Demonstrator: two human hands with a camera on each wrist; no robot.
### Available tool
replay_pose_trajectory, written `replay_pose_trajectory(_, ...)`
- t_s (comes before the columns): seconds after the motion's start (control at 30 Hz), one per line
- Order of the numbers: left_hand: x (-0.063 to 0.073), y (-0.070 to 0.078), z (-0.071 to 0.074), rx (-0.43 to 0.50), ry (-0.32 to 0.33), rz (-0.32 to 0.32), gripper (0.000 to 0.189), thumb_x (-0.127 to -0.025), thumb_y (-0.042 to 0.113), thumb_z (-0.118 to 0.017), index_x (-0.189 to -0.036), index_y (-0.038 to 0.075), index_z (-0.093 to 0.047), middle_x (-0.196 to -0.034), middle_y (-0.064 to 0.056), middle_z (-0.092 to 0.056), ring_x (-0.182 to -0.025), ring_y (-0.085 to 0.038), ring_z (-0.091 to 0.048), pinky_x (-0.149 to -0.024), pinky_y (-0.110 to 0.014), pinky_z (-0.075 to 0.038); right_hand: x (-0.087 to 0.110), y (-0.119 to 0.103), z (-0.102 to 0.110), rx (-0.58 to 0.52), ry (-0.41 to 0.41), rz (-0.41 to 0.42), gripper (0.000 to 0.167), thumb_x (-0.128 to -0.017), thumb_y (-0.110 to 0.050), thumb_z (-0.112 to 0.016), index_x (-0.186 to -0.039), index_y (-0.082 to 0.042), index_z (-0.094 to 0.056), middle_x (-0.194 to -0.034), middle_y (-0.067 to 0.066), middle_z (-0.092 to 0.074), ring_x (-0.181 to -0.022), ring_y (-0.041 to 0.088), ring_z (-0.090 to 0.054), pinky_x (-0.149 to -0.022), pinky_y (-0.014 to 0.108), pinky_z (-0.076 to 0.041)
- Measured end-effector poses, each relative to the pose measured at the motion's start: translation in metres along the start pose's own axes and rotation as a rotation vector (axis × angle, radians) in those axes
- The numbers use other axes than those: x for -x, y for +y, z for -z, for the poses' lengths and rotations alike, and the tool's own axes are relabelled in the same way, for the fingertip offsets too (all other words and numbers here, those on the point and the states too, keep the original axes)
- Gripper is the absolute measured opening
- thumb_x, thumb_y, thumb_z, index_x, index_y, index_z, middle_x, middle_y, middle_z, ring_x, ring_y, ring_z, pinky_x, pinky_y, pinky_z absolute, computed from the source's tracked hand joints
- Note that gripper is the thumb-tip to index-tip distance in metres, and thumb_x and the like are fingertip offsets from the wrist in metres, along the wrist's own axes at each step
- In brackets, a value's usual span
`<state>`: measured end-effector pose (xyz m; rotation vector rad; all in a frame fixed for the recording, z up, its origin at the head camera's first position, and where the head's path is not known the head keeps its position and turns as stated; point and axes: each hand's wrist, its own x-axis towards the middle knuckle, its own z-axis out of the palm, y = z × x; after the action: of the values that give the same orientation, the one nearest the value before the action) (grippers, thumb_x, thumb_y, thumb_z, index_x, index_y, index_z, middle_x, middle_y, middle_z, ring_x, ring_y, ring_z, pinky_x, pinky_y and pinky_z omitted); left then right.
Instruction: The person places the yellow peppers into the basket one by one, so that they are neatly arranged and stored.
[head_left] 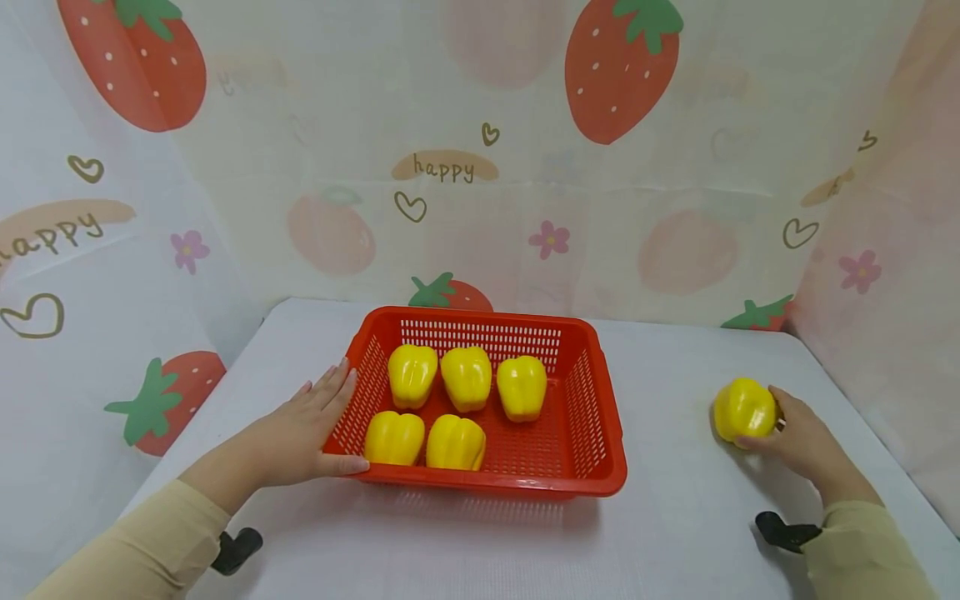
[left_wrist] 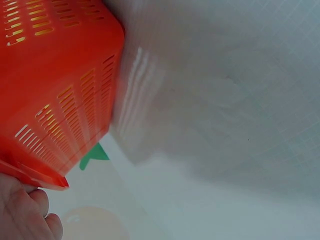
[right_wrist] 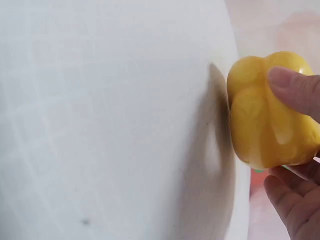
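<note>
A red plastic basket [head_left: 517, 482] with slotted walls stands on the table, holding several yellow bell peppers [head_left: 466, 379] in two rows. My left hand [head_left: 296, 437] rests on the basket's left rim with its fingers extended, the thumb lying over the front corner. In the left wrist view, part of the left hand [left_wrist: 25, 212] shows beside the basket's rim [left_wrist: 35, 175]. Off to the right, my right hand [head_left: 806, 442] grips another yellow bell pepper [head_left: 744, 410] between thumb and fingers. The right wrist view shows this pepper [right_wrist: 265, 115] at the table surface; whether it touches is unclear.
The table [head_left: 660, 533] has a white covering. Behind and beside it hang cloth walls [head_left: 517, 192] printed with strawberries, hearts and flowers. A black strap end [head_left: 238, 550] sticks out at the left sleeve, and another [head_left: 783, 531] at the right sleeve.
</note>
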<state>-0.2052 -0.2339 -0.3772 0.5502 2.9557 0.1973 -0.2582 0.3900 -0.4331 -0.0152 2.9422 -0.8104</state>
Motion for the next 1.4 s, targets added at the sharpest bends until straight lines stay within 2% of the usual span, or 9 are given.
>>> replay_pose_trajectory(0.27, 0.001, 0.001, 0.001, -0.013, 0.015, -0.016, 0.118, -0.066, 0.080, -0.047, -0.146, 0.002, -0.010, -0.152, -0.017, -0.006, -0.138, -0.034, -0.009, -0.108, -0.053, -0.014, 0.001, -0.013, 0.010, -0.002, -0.015, 0.043, 0.111, -0.075, -0.045, -0.071, -0.139, 0.014, -0.003, -0.133, 0.042, -0.018, -0.117, 0.053, -0.027, -0.094, 0.065, -0.028)
replay_pose_trajectory(0.63, 0.002, 0.003, 0.004, -0.012, 0.013, -0.010, 0.118, -0.066, 0.079, -0.048, -0.146, 0.001, -0.010, -0.152, -0.017, -0.007, -0.139, -0.034, -0.008, -0.108, -0.053, -0.013, 0.000, -0.056, 0.031, -0.008, 0.036, 0.237, 0.100, -0.073, -0.033, -0.077, -0.140, 0.011, -0.016, -0.131, 0.035, -0.028, -0.115, 0.047, -0.035, -0.093, 0.060, -0.034)
replay_pose_trajectory(0.9, 0.002, 0.002, 0.002, -0.013, 0.013, -0.005, 0.118, -0.066, 0.080, -0.047, -0.146, 0.002, -0.010, -0.152, -0.017, -0.006, -0.139, -0.034, -0.009, -0.109, -0.053, -0.013, -0.005, -0.087, 0.041, 0.008, 0.082, 0.374, 0.095, -0.070, -0.031, -0.080, -0.137, 0.009, -0.026, -0.130, 0.028, -0.037, -0.113, 0.042, -0.041, -0.091, 0.056, -0.036)
replay_pose_trajectory(1.2, 0.000, 0.000, 0.000, -0.013, 0.007, -0.006, 0.119, -0.065, 0.080, -0.047, -0.146, 0.002, -0.009, -0.152, -0.016, -0.005, -0.139, -0.033, -0.008, -0.108, -0.053, -0.014, -0.007, -0.119, 0.046, 0.024, 0.076, 0.435, 0.094, -0.071, -0.035, -0.078, -0.139, 0.005, -0.026, -0.130, 0.023, -0.040, -0.113, 0.039, -0.045, -0.091, 0.055, -0.039)
replay_pose_trajectory(1.4, 0.000, 0.000, 0.000, -0.009, 0.007, -0.003, 0.118, -0.065, 0.080, -0.047, -0.146, 0.003, -0.009, -0.153, -0.016, -0.005, -0.139, -0.033, -0.008, -0.109, -0.052, -0.014, -0.007, -0.143, 0.047, 0.012, 0.054, 0.463, 0.092, -0.071, -0.027, -0.079, -0.139, 0.004, -0.026, -0.133, 0.022, -0.037, -0.114, 0.036, -0.041, -0.092, 0.054, -0.039)
